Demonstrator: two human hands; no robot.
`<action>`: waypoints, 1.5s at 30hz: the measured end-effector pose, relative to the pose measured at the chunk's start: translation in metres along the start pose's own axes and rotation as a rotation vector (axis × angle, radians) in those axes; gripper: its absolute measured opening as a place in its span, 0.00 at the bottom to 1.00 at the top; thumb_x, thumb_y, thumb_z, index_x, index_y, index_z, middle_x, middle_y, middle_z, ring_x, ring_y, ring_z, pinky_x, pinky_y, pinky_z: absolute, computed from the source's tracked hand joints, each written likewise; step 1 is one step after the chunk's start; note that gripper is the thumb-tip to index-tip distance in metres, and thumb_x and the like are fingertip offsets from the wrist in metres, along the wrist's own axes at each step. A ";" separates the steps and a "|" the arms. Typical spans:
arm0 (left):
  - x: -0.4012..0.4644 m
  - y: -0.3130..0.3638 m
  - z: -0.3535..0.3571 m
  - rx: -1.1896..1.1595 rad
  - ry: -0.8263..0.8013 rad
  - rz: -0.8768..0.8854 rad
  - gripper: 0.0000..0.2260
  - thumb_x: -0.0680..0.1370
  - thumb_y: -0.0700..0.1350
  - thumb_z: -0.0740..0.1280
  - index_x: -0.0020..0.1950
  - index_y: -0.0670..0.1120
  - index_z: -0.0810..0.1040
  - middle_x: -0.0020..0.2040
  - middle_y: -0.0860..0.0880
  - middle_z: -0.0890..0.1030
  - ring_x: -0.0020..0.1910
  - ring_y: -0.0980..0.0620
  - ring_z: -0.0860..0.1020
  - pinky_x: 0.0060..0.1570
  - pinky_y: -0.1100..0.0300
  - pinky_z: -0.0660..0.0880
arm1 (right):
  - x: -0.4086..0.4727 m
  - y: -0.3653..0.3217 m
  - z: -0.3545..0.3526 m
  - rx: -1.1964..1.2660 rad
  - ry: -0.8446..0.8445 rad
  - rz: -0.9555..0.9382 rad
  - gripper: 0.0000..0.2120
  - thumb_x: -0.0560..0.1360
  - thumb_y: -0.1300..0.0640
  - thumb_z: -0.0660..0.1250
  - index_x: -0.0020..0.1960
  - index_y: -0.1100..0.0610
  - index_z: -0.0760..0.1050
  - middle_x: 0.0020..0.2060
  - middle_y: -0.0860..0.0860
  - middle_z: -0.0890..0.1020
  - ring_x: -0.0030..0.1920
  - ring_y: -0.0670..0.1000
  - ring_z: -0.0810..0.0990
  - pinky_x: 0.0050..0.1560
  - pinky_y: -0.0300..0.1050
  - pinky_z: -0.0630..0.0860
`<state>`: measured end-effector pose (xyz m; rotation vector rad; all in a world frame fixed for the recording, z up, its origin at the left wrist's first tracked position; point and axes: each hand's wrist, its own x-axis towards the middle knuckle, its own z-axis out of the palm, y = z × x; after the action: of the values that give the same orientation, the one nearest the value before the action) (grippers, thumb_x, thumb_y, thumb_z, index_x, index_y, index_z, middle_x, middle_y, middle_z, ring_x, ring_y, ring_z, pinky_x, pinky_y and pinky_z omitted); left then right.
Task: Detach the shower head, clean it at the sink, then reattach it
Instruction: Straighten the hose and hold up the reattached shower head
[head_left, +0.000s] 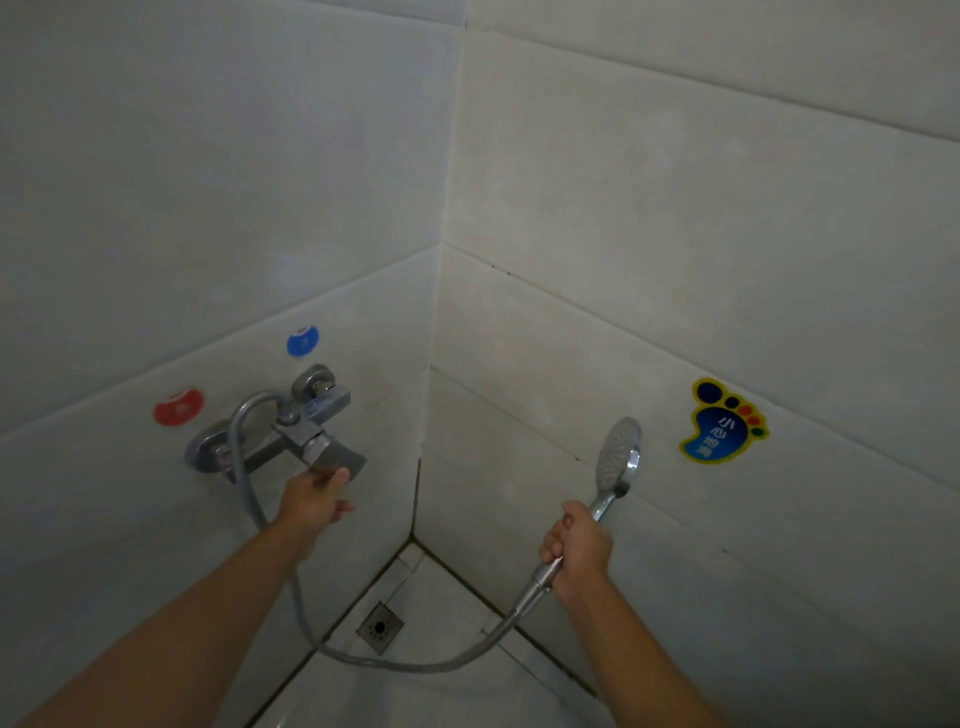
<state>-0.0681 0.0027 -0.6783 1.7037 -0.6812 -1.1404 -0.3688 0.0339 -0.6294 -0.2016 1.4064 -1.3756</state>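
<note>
Right hand (576, 553) fist closed round head (618, 454) handle, right of tap (291, 431), hose (415, 662) attached. Left hand (314, 501) fingers loosely extended, touching tap lever. Risk: lever lifted, spray from head; wet handle may slip.

Faucet (291, 431) on the left wall, shower head (618, 454) right of it, floor drain (380, 627) below between them

A tiled shower corner of a bathroom: wall mixer tap (291, 436) with hose (415, 665), floor drain (380, 627) below it.
</note>
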 end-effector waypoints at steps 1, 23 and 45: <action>0.003 0.001 0.001 -0.001 -0.008 0.004 0.12 0.80 0.39 0.65 0.62 0.36 0.74 0.53 0.40 0.79 0.20 0.58 0.78 0.21 0.68 0.71 | 0.002 0.000 0.001 -0.008 0.009 -0.004 0.17 0.76 0.64 0.63 0.32 0.55 0.62 0.17 0.48 0.62 0.14 0.46 0.60 0.17 0.34 0.58; -0.001 -0.009 0.007 -0.022 -0.109 0.068 0.13 0.82 0.39 0.60 0.60 0.31 0.76 0.54 0.35 0.81 0.38 0.53 0.82 0.34 0.68 0.79 | 0.016 0.004 -0.007 -0.043 0.080 -0.006 0.16 0.76 0.65 0.62 0.32 0.55 0.62 0.18 0.49 0.62 0.15 0.47 0.60 0.19 0.35 0.59; -0.021 -0.027 -0.001 -0.063 -0.068 0.028 0.08 0.81 0.40 0.63 0.54 0.36 0.77 0.51 0.37 0.82 0.46 0.43 0.82 0.46 0.57 0.78 | 0.037 0.022 -0.020 -0.223 0.147 -0.118 0.16 0.76 0.64 0.64 0.33 0.57 0.64 0.20 0.52 0.66 0.15 0.48 0.63 0.20 0.37 0.62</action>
<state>-0.0779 0.0314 -0.6945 1.6042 -0.7017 -1.1930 -0.3863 0.0254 -0.6725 -0.3397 1.6952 -1.3493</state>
